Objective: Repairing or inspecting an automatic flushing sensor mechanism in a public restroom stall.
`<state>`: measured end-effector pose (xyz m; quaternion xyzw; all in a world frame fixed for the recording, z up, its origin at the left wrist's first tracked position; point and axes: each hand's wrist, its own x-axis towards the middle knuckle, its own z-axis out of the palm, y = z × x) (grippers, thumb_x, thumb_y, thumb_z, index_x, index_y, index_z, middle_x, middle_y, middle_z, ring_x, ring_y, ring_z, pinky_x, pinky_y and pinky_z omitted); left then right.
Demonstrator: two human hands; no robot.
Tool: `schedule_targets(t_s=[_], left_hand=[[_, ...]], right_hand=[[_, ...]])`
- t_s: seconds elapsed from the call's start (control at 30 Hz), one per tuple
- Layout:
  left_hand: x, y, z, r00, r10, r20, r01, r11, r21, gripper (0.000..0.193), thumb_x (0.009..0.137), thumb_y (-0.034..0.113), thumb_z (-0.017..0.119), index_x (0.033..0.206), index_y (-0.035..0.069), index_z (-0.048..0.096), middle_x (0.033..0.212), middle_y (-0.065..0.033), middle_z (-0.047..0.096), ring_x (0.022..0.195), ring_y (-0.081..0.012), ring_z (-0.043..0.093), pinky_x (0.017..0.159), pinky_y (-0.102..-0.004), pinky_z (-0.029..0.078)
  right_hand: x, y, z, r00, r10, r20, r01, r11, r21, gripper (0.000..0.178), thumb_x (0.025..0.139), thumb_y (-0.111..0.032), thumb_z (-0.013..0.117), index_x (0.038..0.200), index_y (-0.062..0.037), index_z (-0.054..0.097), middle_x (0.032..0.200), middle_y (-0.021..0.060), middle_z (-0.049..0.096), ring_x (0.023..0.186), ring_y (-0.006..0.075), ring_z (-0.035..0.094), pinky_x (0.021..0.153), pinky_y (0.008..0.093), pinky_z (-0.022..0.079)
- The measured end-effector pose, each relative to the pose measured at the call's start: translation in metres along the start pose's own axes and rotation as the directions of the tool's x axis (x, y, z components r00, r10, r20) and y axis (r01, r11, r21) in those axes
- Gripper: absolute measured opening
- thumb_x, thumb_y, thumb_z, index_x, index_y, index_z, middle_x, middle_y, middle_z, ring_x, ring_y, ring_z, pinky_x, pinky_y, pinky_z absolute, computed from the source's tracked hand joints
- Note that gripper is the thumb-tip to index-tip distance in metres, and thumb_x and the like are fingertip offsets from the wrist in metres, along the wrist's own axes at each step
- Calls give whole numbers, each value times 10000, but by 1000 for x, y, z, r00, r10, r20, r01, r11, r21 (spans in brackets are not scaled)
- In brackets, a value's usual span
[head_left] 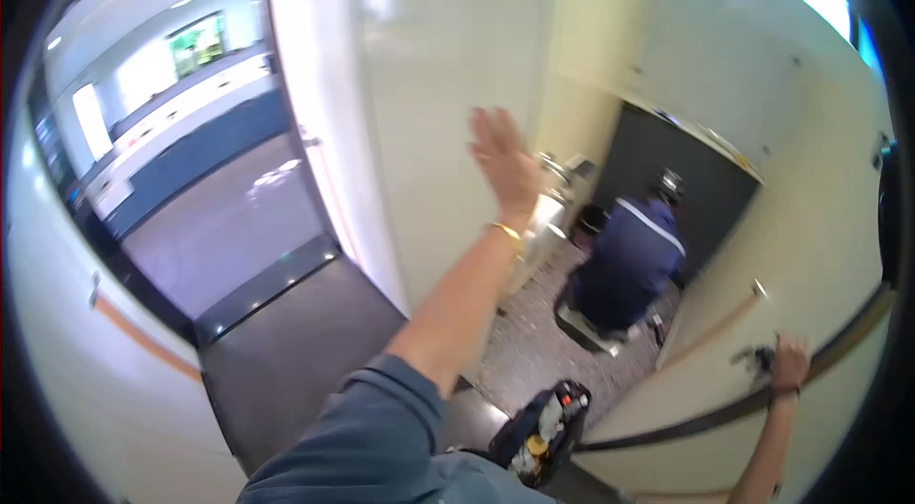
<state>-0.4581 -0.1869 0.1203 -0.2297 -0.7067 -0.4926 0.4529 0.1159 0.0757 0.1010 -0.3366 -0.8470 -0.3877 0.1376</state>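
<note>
My left hand [507, 170] is raised with its fingers stretched out and the palm toward a pale panel [448, 94]. A yellow bracelet [506, 233] circles that wrist. Whether the palm touches the panel I cannot tell. Nothing is in this hand. At the right, my right hand [789, 366] is closed at the dark edge of a cream door [729, 423]. Beside its fingers, on the door's face, is a blurred dark fitting [756, 361], perhaps a handle or lock.
Beyond the door, a person in a dark blue jacket [624, 266] sits low, facing a dark board [672, 161]. An open tool bag [543, 432] stands on the floor below me. To the left, a doorway with a lit sill [276, 287] leads to a counter [205, 151].
</note>
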Motion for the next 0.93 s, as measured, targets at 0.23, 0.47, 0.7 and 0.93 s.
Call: schedule_targets(t_s=[0.23, 0.47, 0.7, 0.93], left_hand=[[8, -14, -8, 988, 123, -92, -111, 986, 127, 789, 772, -16, 498, 1505, 7, 206, 1539, -233, 235, 1446, -351, 208, 1175, -473, 194], [5, -4, -5, 996, 65, -62, -59, 993, 100, 762, 802, 19, 555, 1481, -8, 211, 1519, -270, 241, 1435, -366, 227, 1125, -486, 243], [7, -11, -3, 996, 59, -74, -49, 990, 129, 735, 824, 18, 521, 1488, 5, 204, 1531, -248, 231, 1440, -342, 222, 1132, -478, 241], [8, -9, -6, 999, 15, -44, -10, 995, 98, 762, 828, 28, 542, 1501, 24, 184, 1552, -223, 200, 1452, -344, 187, 1154, -486, 201]], right_hand=[[27, -39, -30, 999, 3, -54, -11, 989, -150, 268, 955, -266, 515, 726, -132, 554, 634, 80, 610, 664, 232, 631, 906, 428, 446], [22, -37, -39, 999, 7, -46, -16, 977, -213, 307, 955, -329, 524, 735, -120, 574, 571, 58, 607, 605, 213, 627, 906, 403, 448], [23, -38, -38, 999, -7, -35, 0, 981, -195, 308, 956, -318, 522, 790, -80, 624, 586, 60, 631, 628, 205, 649, 900, 418, 470], [24, -39, -37, 999, -5, -34, -3, 977, -213, 316, 962, -313, 524, 798, -64, 628, 605, 67, 643, 659, 221, 662, 950, 443, 463]])
